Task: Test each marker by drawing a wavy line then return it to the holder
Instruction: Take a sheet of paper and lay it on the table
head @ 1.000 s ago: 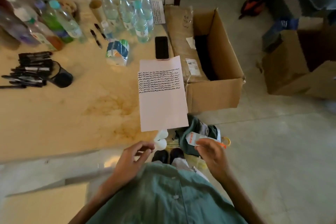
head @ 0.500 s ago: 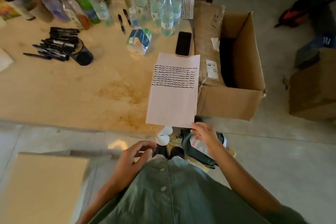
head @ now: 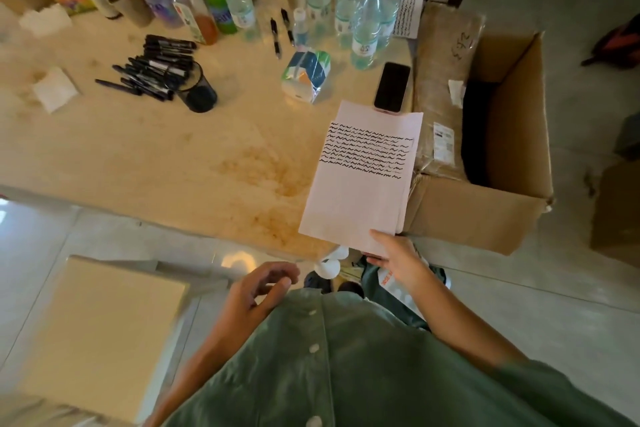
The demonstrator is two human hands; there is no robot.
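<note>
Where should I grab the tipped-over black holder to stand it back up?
Grip the holder across its round wall near the closed base, which points toward you, coming from above. It lies on its side with markers spilling from the far mouth, so avoid that end.

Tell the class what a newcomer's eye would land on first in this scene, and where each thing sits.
The white paper with rows of black wavy lines lies at the table's right edge, its near corner pinched by the right hand. A pile of black markers spills beside the tipped black holder at far left. Clear water bottles cluster along the back.
</note>
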